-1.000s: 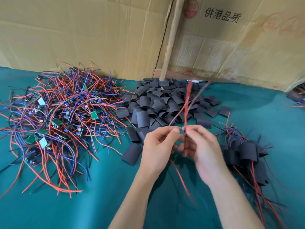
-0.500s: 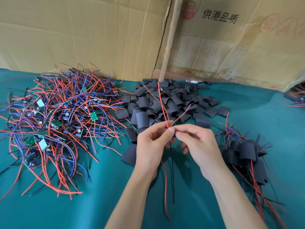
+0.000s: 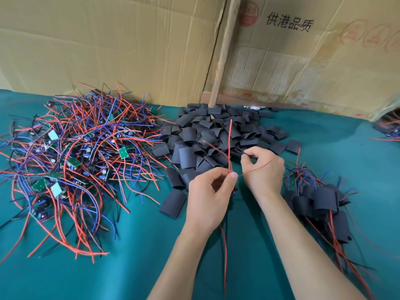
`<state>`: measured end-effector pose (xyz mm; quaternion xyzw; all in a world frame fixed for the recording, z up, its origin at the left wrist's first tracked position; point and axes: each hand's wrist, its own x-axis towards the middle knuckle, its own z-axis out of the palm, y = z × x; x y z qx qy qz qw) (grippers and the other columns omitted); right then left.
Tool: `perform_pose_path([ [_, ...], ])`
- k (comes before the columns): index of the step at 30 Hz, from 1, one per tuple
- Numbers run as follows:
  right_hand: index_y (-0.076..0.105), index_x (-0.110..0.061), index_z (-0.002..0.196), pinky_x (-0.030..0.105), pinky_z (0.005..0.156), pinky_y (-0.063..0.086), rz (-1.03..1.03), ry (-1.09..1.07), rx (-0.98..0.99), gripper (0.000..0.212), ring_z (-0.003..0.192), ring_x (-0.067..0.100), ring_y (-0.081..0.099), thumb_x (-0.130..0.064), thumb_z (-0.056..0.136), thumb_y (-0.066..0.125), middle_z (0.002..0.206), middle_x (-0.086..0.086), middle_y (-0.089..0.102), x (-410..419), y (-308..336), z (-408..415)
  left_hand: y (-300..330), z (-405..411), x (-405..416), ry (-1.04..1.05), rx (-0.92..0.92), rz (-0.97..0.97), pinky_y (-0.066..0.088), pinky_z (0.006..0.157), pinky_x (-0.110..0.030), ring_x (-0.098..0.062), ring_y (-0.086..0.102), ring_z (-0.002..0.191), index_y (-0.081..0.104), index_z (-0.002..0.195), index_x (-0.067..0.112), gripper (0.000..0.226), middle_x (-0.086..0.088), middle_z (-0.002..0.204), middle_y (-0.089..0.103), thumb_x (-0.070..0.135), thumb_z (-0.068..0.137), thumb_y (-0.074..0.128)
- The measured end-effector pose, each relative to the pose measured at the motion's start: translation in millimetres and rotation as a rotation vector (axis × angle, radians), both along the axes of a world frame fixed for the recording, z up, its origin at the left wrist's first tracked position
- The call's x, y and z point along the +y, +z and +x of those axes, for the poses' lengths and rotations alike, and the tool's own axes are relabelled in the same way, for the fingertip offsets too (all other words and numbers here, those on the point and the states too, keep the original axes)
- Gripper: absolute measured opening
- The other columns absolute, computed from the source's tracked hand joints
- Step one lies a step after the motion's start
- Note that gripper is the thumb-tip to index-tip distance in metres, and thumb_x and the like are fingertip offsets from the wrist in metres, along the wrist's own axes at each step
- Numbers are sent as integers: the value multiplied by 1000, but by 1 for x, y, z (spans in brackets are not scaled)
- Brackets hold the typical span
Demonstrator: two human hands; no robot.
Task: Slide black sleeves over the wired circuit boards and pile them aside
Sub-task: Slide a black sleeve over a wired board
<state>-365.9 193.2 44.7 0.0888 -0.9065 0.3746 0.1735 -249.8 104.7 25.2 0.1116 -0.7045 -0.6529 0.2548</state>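
Note:
My left hand [image 3: 208,198] pinches a bundle of red wires [image 3: 229,146] between thumb and fingers; one red wire stands straight up and more red and black wires hang below the hand. The board on these wires is hidden behind my hands. My right hand [image 3: 263,169] pinches a thin dark wire end at its fingertips, just right of my left thumb. A heap of loose black sleeves [image 3: 207,139] lies right behind both hands. At the left sprawls a tangle of unsleeved wired circuit boards [image 3: 71,161]. The sleeved pile [image 3: 320,202] sits by my right wrist.
Green cloth [image 3: 108,273] covers the table. Tall cardboard boxes [image 3: 129,44] wall off the back, with a wooden stick [image 3: 223,50] leaning between them. A single flat sleeve [image 3: 173,203] lies left of my left hand. More wires [image 3: 389,128] poke in at the far right edge.
My right hand has shifted right and up, drawing a thin wire away from the bundle. The upright red wire now stands taller above my left thumb. My left hand stayed about where it was.

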Motion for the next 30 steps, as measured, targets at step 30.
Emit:
perform_pose_path([
  [30,64,-28,92,33,66,57,-872,208,217,24,68,23,71,-24,80,85,84,3,78,45,55,74,-3,2,7,216,-112,-167,36,42,-9,-2,56,39,65,83,26,16,12,56,67,28,99,62],
])
